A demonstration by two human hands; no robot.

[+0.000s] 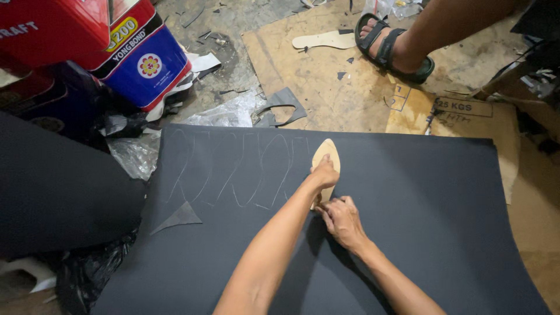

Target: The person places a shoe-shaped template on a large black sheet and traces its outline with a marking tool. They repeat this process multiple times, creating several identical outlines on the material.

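Near the dark sheet's (408, 204) far edge, left hand (324, 174) presses the tan sole template (326, 153) flat; right hand (341, 219), fingers pinched, traces its near end—steady pressure seems essential.

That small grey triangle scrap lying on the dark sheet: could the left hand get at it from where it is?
Probably yes: the left hand presses the tan template, and only bare dark sheet separates it from the triangle scrap.

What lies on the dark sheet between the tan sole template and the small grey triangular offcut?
In the head view, only faint traced sole outlines on the dark sheet lie between the tan template and the triangular offcut.
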